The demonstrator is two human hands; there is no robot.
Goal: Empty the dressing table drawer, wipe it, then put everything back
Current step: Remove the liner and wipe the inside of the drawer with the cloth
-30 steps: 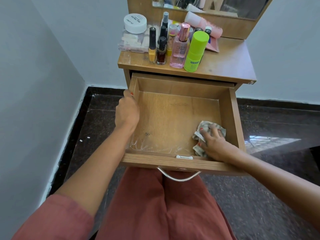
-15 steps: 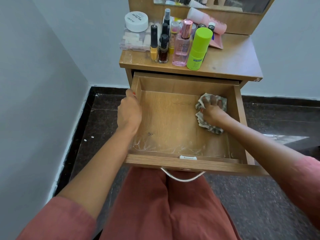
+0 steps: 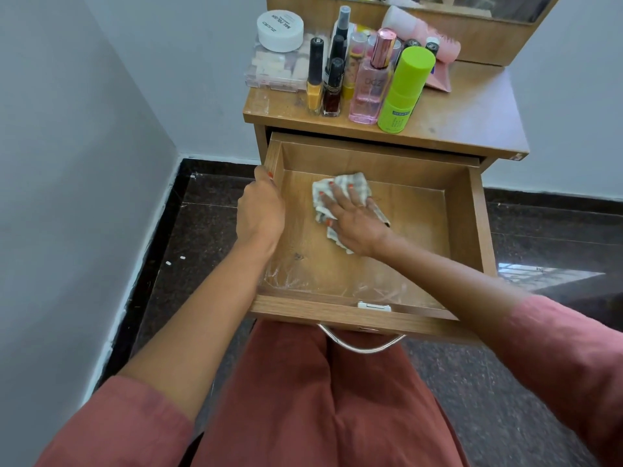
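One dressing table (image 3: 472,116) is shown with its one drawer (image 3: 478,224) pulled out. The drawer's left wall is gripped by the curled left hand (image 3: 259,210). One crumpled cloth (image 3: 354,183) is pressed onto the drawer floor, rear left, under the straightened right hand (image 3: 354,220). One green bottle (image 3: 404,89), one pink bottle (image 3: 369,92) and one white jar (image 3: 279,30) are stood on the tabletop.

Open wooden drawer (image 3: 404,254), crumpled checked cloth (image 3: 354,184) on its floor, back left
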